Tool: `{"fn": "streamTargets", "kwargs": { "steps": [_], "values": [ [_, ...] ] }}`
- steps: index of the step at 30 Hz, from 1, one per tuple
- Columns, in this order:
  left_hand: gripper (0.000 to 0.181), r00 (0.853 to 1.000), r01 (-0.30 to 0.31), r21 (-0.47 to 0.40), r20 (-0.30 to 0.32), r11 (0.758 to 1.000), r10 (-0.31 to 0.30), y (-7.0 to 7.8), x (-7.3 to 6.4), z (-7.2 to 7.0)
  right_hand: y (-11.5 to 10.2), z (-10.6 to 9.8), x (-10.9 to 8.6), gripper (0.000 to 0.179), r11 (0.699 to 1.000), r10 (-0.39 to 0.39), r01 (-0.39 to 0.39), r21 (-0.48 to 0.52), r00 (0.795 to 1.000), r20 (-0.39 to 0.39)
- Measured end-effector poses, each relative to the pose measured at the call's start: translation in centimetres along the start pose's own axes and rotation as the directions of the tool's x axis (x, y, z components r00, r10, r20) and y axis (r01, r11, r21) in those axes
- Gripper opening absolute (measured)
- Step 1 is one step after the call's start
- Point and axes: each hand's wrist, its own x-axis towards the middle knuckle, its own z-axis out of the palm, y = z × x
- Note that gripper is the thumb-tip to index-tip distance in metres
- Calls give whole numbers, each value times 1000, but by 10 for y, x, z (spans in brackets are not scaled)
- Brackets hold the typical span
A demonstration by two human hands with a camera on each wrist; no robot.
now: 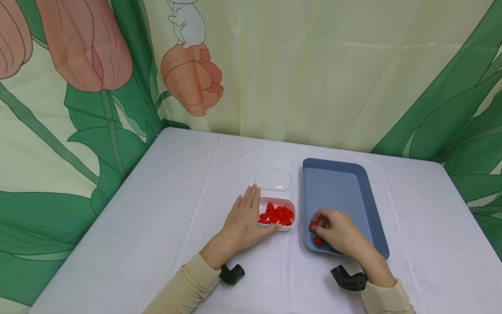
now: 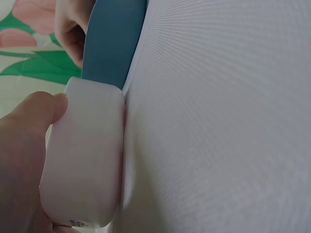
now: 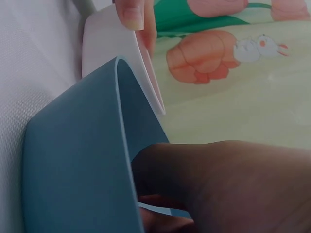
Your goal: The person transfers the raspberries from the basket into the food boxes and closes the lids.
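Observation:
A white box (image 1: 291, 205) holds several red raspberries (image 1: 277, 213). My left hand (image 1: 245, 220) lies along its left side, fingers straight, with the thumb on the near rim. The left wrist view shows that thumb (image 2: 59, 107) touching the top edge of the box. To the right, inside the blue tray (image 1: 333, 183), my right hand (image 1: 339, 229) pinches a raspberry (image 1: 312, 226) between thumb and fingers. Another raspberry (image 1: 318, 241) lies just below it at the tray's near left corner. In the right wrist view the tray wall hides the fingertips.
A clear lid (image 1: 272, 179) lies on the white tablecloth (image 1: 235, 161) behind the box. The tray's raised rim stands close beside the box's right side. Behind the table hangs a flowered curtain (image 1: 294, 78).

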Motion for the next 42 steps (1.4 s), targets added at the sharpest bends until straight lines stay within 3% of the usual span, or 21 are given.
{"fn": "streamTargets", "kwargs": {
  "steps": [6,25,42],
  "values": [
    [106,1000,0,1,-2,1000,0,0,0,0,-1,2,1,16,1000,-17,16,-11,999,-46],
    [107,1000,-2,8,-12,1000,2,0,0,1,-3,4,2,11,998,-8,12,58,998,-70],
    [107,1000,-4,1,-11,1000,4,0,0,0,0,8,3,19,996,-60,61,59,998,-20]
  ]
}}
